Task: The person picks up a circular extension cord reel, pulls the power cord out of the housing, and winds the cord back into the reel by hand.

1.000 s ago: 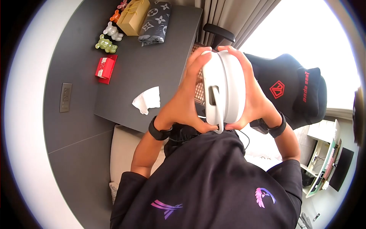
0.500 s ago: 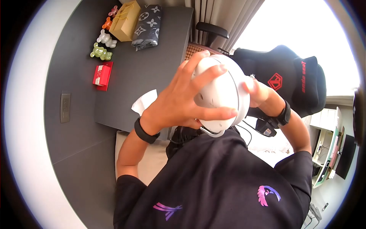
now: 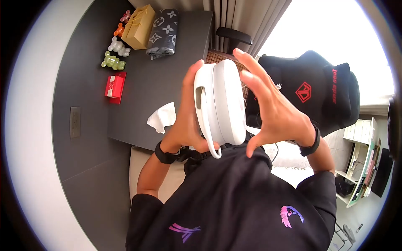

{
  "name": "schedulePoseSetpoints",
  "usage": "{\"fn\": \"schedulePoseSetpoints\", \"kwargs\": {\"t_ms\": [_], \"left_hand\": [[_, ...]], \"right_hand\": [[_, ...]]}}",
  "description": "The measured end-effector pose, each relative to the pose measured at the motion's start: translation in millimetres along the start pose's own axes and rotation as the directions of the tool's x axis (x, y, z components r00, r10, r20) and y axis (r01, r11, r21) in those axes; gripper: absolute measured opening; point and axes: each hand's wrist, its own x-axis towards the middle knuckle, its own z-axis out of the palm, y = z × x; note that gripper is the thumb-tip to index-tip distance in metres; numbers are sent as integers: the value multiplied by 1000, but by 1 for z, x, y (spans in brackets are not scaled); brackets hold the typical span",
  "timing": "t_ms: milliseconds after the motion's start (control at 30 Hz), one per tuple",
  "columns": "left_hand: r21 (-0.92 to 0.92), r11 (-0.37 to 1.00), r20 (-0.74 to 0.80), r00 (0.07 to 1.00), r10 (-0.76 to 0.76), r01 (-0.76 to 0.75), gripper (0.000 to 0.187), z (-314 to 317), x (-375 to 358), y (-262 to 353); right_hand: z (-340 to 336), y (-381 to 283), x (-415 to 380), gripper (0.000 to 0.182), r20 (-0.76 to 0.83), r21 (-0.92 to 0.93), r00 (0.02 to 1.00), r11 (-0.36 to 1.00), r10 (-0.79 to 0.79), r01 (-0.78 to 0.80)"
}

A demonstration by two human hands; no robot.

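Observation:
A round white device with a grey band and a curved handle (image 3: 224, 102) is held up in front of my chest, seen edge-on. My left hand (image 3: 187, 113) grips its left side, thumb near the bottom end of the handle and fingers at the top. On the other side, my right hand (image 3: 274, 106) is spread wide, fingers and thumb apart, with a gap between its palm and the device. A crumpled white tissue (image 3: 162, 117) lies on the dark desk beside my left wrist.
Along the grey desk (image 3: 138, 100) stand small bear figures (image 3: 113, 61), a red box (image 3: 114, 87), a yellow bag (image 3: 139, 27) and a patterned dark bundle (image 3: 163, 34). A black chair (image 3: 314, 92) is beyond my right hand. White shelves (image 3: 356, 167) stand at right.
The white device has turned from showing its broad face to edge-on. My left hand has shifted from across its face to its left side, and my right hand has come off it and spread.

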Motion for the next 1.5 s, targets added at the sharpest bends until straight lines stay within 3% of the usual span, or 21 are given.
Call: {"fn": "schedulePoseSetpoints", "kwargs": {"t_ms": [67,200,300,400,533,1000,1100,1200,1300,1400,1500], "left_hand": [[-87,988,17,992,-124,125,149,3,0,2],[-254,943,60,977,-206,215,156,11,3,3],[-143,981,30,991,-128,131,145,14,-3,-4],[-68,984,7,986,-167,167,143,11,-5,-1],[-152,972,-22,982,-185,180,139,17,1,11],[-142,990,-1,1000,-13,12,136,17,3,23],[-58,997,-2,999,52,-52,135,18,6,28],[73,986,21,989,147,-148,133,16,6,27],[254,936,31,969,244,-243,128,13,9,28],[423,820,82,918,389,-386,116,13,14,36],[516,716,180,877,445,-469,100,15,15,43]], "right_hand": [[5,-1,1,137,30,-69,1000,998,0,2],[18,5,0,138,-22,99,1000,995,-12,14],[26,2,-2,136,-25,138,999,990,26,-23],[32,2,-5,131,-84,157,996,987,32,-19],[20,-4,4,119,-133,175,991,984,13,10],[19,-6,9,126,-187,226,980,974,65,-21],[23,-10,10,132,-215,394,966,918,141,-47],[20,-13,9,138,-185,446,960,889,208,-107],[21,-9,10,142,-175,461,972,886,155,-58],[23,-12,4,146,-115,633,943,755,312,-173],[22,-29,6,146,-2,825,861,488,508,-286]]}}
